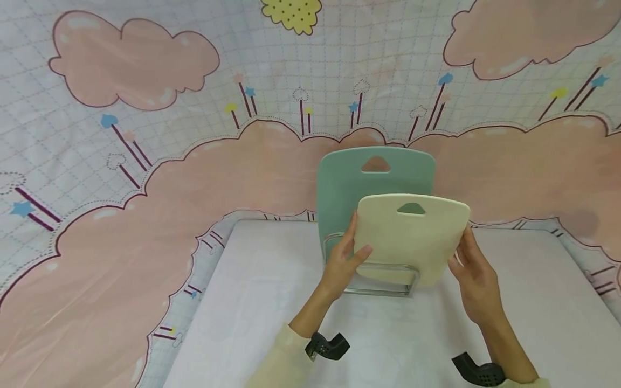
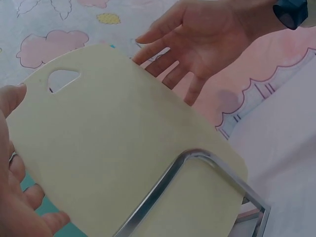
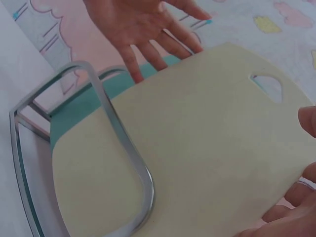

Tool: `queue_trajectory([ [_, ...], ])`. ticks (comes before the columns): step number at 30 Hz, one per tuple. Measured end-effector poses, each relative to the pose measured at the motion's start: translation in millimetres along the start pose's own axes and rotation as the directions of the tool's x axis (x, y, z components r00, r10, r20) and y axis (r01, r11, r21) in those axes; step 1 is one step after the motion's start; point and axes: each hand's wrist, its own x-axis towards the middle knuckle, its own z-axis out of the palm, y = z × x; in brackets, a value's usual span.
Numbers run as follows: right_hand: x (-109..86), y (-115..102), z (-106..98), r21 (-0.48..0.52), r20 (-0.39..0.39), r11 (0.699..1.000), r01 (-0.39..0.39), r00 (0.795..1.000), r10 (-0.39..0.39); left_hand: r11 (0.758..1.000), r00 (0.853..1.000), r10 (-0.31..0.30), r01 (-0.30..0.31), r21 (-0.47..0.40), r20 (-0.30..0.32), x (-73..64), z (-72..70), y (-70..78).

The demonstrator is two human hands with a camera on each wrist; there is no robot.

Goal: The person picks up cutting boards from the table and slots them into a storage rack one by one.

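Observation:
A cream cutting board (image 1: 407,231) with a cut-out handle stands slightly tilted in a metal rack (image 1: 414,280), whose front bar crosses its lower face. Behind it a larger green cutting board (image 1: 339,188) stands upright. My left hand (image 1: 339,267) is at the cream board's left edge, its fingers touching the edge and its thumb spread in front. At the right edge is my right hand (image 1: 477,280); in the left wrist view that hand (image 2: 207,44) has nearly straight fingers touching the edge, its thumb apart from the board. The far ends of the fingers are partly hidden.
The rack stands on a white table (image 1: 271,285). A patterned cloth (image 1: 262,172) with clouds hangs behind the table and spreads past its sides. Black wrist cameras are strapped to both forearms.

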Motion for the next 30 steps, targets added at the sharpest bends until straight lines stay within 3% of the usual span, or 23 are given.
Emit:
queue_trajectory([
  [3, 1.7, 3, 5, 0.004, 0.006, 1.0, -0.015, 1.0, 0.015, 1.0, 1.0, 0.0, 0.0, 0.008, -0.014, -2.1, -5.3, -2.2],
  [12, 5.9, 15, 22, 0.057, 0.04, 0.998, -0.023, 0.999, 0.021, 1.0, 0.991, 0.02, -0.018, 0.022, -0.129, -9.8, -21.9, -39.4],
  [20, 5.5, 26, 30, 0.027, 0.033, 0.999, -0.025, 0.999, 0.024, 0.999, 0.985, 0.051, -0.049, 0.013, -0.163, -17.8, -26.2, -46.1],
  [30, 2.7, 38, 37, 0.052, 0.057, 0.997, -0.056, 0.997, 0.053, 1.0, 0.988, 0.001, -0.003, -0.012, -0.158, -23.6, -33.0, -51.4],
])
